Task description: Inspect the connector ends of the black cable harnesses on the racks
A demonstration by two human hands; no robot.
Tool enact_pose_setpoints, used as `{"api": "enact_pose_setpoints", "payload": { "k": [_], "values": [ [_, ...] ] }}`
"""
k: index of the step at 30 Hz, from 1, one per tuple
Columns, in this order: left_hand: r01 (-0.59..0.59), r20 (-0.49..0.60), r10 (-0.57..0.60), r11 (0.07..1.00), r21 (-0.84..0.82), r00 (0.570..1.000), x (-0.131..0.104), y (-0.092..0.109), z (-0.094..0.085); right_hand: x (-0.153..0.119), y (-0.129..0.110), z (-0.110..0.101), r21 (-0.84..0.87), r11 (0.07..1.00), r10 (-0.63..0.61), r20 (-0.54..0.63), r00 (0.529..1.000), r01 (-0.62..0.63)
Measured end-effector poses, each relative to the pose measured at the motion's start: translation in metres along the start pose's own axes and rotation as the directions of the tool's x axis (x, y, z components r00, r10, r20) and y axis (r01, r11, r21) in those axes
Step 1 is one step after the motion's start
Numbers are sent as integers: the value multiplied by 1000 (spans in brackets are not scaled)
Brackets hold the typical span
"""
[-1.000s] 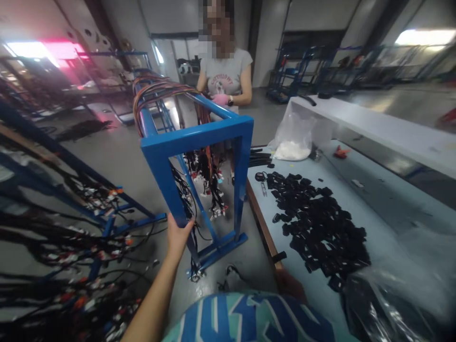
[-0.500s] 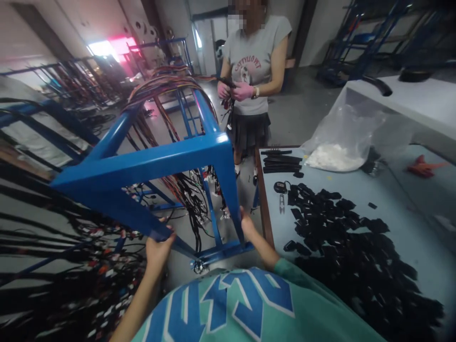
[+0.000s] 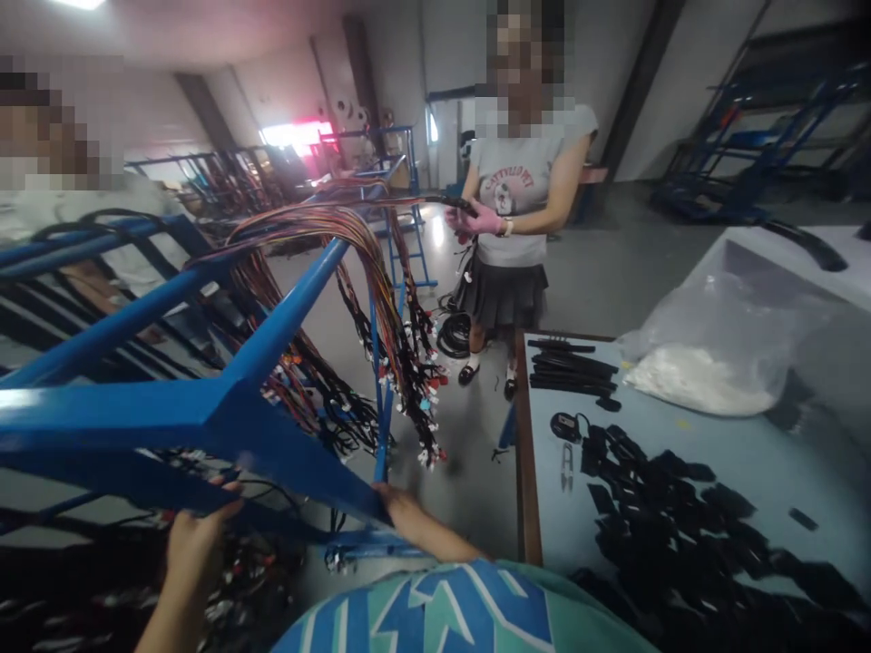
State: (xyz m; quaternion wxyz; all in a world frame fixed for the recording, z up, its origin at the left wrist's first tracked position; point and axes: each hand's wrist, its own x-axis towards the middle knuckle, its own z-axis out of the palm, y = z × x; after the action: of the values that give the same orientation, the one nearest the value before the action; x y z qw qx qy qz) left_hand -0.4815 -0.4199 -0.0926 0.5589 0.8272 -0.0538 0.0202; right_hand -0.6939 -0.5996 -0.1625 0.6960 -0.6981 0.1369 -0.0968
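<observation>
A blue metal rack (image 3: 272,349) stands in front of me, its top corner pointing toward my right side. My left hand (image 3: 197,540) is closed round its left post, the fingertips partly behind the metal. Lower on the right post sits my right hand (image 3: 406,519), also gripping, with most of its fingers hidden behind the post. Bundles of coloured wire harness (image 3: 371,249) drape over the rack's bars, and their ends with white, red and blue connectors (image 3: 425,399) dangle. One harness stretches to a co-worker's pink-gloved hands (image 3: 483,220).
On my right, a light-blue table (image 3: 653,444) with a brown edge carries black pieces (image 3: 673,517), black tubes (image 3: 572,370), a tape measure (image 3: 564,426), small snips (image 3: 567,467) and a clear bag (image 3: 721,363) of white contents. Another person (image 3: 95,227) stands at left behind more racks.
The rack has swung leftward in view, with both my hands still on its posts. My view has turned, bringing a second person in at left. The co-worker still holds the harness.
</observation>
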Motion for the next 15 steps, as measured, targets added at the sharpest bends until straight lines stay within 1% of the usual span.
{"api": "enact_pose_setpoints", "payload": {
  "k": [2, 3, 4, 5, 7, 8, 9, 10, 13, 15],
  "values": [
    [125, 6, -125, 987, -101, 992, 7, -1, -5, 8, 6, 4, 7, 1000, -27, 76, 997, 27],
    [166, 13, -165, 977, -133, 986, 10, -2, -7, 13, 10, 3, 23, 999, -37, 108, 993, 35],
    [183, 16, -182, 972, -149, 983, 13, -4, -9, 19, 16, 0, 36, 999, -41, 129, 991, 36],
    [187, 21, -186, 969, -159, 982, 16, -5, -10, 27, 21, -6, 35, 999, -35, 125, 992, 31],
    [179, 24, -177, 969, -169, 984, 18, -9, -11, 46, 32, -25, -34, 999, 4, 46, 999, -2],
    [171, 25, -169, 969, -176, 985, 18, -10, -11, 57, 36, -37, -104, 994, 18, -58, 998, -24],
    [165, 35, -161, 969, -184, 986, 18, -10, -11, 70, 40, -50, -181, 982, 31, -155, 987, -59],
    [162, 46, -156, 968, -192, 987, 17, -10, -10, 83, 42, -62, -212, 974, 36, -204, 978, -80],
    [168, 53, -160, 964, -208, 986, 14, -7, -8, 123, 46, -91, -276, 955, 21, -296, 955, -107],
    [161, 36, -157, 964, -210, 987, 13, -6, -7, 149, 48, -100, -327, 939, -12, -351, 936, -110]
  ]
}}
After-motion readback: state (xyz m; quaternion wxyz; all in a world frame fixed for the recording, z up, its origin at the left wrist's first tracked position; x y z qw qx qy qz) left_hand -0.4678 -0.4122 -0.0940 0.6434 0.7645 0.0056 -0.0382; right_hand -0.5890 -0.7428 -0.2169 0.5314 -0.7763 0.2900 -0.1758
